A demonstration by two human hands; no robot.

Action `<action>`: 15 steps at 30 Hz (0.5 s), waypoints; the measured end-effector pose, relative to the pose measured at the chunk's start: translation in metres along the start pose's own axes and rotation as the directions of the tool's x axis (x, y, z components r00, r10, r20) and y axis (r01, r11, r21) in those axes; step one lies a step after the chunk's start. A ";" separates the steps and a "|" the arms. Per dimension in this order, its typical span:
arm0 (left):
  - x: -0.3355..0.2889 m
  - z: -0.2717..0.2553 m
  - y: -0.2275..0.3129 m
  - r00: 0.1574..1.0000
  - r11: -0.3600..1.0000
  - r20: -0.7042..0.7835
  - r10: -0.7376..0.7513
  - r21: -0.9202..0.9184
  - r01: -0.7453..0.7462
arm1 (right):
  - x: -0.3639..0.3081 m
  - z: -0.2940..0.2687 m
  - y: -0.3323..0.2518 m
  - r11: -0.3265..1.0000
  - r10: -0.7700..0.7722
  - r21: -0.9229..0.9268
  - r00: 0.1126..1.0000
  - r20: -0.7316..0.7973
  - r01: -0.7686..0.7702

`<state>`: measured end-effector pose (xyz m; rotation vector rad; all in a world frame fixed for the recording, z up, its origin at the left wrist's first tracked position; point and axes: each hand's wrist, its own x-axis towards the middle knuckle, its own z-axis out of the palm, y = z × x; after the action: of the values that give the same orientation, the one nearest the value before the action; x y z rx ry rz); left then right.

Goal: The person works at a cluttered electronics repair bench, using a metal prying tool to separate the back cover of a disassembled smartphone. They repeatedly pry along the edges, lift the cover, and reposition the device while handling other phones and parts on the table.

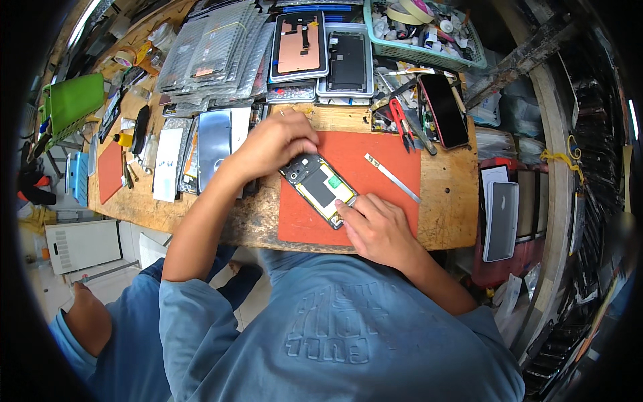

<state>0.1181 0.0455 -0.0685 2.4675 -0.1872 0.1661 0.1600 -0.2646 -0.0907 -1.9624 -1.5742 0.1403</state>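
Opened black phone body with a bare green, white and grey interior (317, 190) is lying between the two hands on a flat orange-red work mat (305, 228). Its long axis is running obliquely — upper camera end under the left hand (295, 137), lower end at the right hand (375, 224). Both hands are close; the right is making the clearer contact, its fingertips resting on the lower end and edge. Whether it is gripping or only pressing, cannot tell. The left hand is bending over the upper end, fingers narrow and curled together; whether it is pinching anything, cannot tell.

A thin silvery metal strip (395, 181) is lying beyond the right hand, apart from the phone body. Red-handled hand tool (402, 123) is lying farther out in the same direction, near a dark-screened phone with a reddish edge (442, 110).

Containers: a shallow white plastic tray (343, 96), beyond the left hand and to its right, is holding a dark rectangular panel (347, 59). A pale teal plastic basket (429, 55), far beyond the right hand, is holding tape rolls (419, 9) and jumbled small pieces — too mixed to identify.
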 end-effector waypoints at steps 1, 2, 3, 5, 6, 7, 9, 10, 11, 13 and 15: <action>-0.005 0.009 -0.004 1.000 1.000 0.012 0.028 -0.009 -0.028 | 0.001 0.000 0.000 1.000 -0.007 0.007 1.000 -0.004 0.007; -0.005 0.010 -0.004 0.998 0.997 0.006 0.065 0.047 -0.065 | 0.001 -0.001 0.001 1.000 -0.009 0.008 1.000 -0.004 0.009; -0.004 0.010 -0.004 0.995 0.990 0.003 0.102 0.102 -0.102 | 0.001 -0.001 0.001 1.000 -0.010 0.010 1.000 -0.005 0.010; 0.000 0.013 -0.002 0.986 0.957 0.028 0.164 0.239 -0.166 | 0.002 -0.001 0.001 1.000 -0.021 0.009 1.000 -0.002 0.021; 0.003 0.013 -0.002 0.980 0.931 0.041 0.194 0.306 -0.197 | 0.003 -0.002 0.002 1.000 -0.028 0.006 1.000 0.000 0.028; 0.004 0.012 -0.002 0.978 0.923 0.047 0.201 0.327 -0.206 | 0.002 -0.002 0.002 1.000 -0.030 0.003 1.000 -0.003 0.030; 0.008 0.010 -0.005 0.973 0.903 0.067 0.221 0.364 -0.230 | 0.000 0.000 0.002 1.000 -0.026 -0.002 1.000 -0.014 0.026; 0.010 0.007 -0.009 0.984 0.914 0.039 0.176 0.365 -0.178 | 0.001 0.000 0.003 1.000 -0.027 -0.003 1.000 -0.013 0.027; 0.013 0.003 -0.013 0.991 0.923 0.017 0.129 0.363 -0.127 | 0.001 0.001 0.003 1.000 -0.023 -0.001 1.000 -0.013 0.023; 0.018 -0.011 -0.018 0.994 0.959 -0.105 0.032 0.282 -0.001 | 0.000 0.002 0.003 1.000 -0.017 0.005 1.000 -0.012 0.017; 0.016 -0.031 -0.027 0.944 0.954 -0.328 0.044 0.293 0.057 | 0.001 0.001 0.002 1.000 -0.018 0.017 1.000 -0.010 0.018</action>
<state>0.1364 0.0842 -0.0580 2.6898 -0.0065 0.6450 0.1614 -0.2636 -0.0920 -1.9326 -1.5792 0.1367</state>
